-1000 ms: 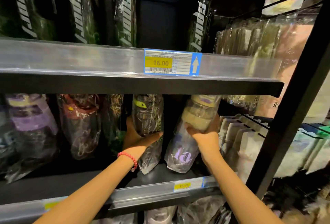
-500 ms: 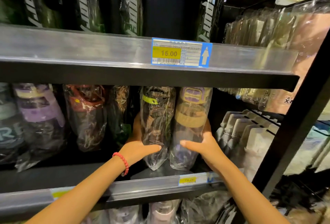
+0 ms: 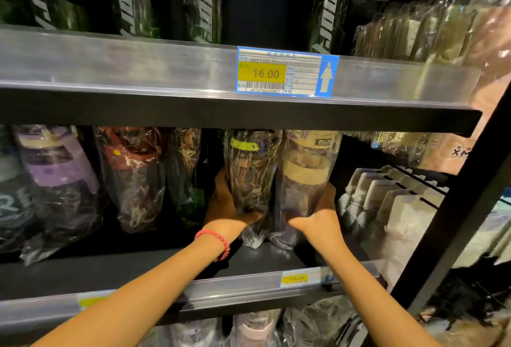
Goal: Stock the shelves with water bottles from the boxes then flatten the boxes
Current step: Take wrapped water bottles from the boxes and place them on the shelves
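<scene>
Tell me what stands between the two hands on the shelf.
In the head view, two bagged bottles side by side: the dark bottle by the left hand, the beige-banded bottle by the right hand.

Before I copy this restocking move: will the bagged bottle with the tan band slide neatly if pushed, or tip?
The tan-band bottle looks tall and narrow, so a high push may tip it. Its loose plastic bag bunches under the base on the shelf, so it could drag or slip. The right hand grips it low, which probably steadies it.
</scene>
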Action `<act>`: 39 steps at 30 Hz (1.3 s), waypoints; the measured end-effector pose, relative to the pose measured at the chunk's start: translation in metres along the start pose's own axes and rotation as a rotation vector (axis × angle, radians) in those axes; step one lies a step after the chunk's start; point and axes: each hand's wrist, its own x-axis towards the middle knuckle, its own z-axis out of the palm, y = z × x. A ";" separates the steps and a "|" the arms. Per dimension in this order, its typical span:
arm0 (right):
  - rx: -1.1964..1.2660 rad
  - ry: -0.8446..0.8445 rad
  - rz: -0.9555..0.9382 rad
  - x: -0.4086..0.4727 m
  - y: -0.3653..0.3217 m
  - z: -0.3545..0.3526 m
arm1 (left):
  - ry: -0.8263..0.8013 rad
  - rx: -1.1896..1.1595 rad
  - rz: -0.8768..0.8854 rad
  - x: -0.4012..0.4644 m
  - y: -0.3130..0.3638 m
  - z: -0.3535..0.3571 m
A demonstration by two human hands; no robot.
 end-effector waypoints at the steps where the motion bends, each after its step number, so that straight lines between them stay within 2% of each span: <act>1: 0.024 0.006 0.026 0.005 0.000 0.002 | -0.012 -0.014 0.014 0.001 -0.001 0.002; 7: 0.021 0.156 -0.007 0.034 -0.002 0.019 | 0.099 -0.034 0.048 0.012 0.002 0.012; 13: 0.007 0.150 -0.007 0.050 0.000 0.028 | 0.166 -0.026 0.031 0.020 0.003 0.021; 21: 0.055 0.173 -0.041 0.058 0.002 0.036 | 0.170 0.005 0.009 0.026 0.000 0.023; 25: 0.017 0.180 -0.040 0.058 0.004 0.037 | 0.125 0.118 0.000 0.022 0.003 0.021; 30: -0.040 0.151 -0.011 0.059 0.002 0.033 | 0.044 0.244 -0.091 0.014 0.014 0.017; 35: -0.084 0.041 0.056 0.060 -0.005 0.018 | -0.076 0.304 -0.185 0.004 0.031 0.004; 37: -0.176 0.003 0.102 0.055 -0.011 0.006 | -0.105 0.280 -0.250 -0.013 0.035 -0.009; 39: -0.324 -0.014 0.109 0.039 -0.019 -0.007 | -0.235 0.316 -0.340 -0.044 0.040 -0.022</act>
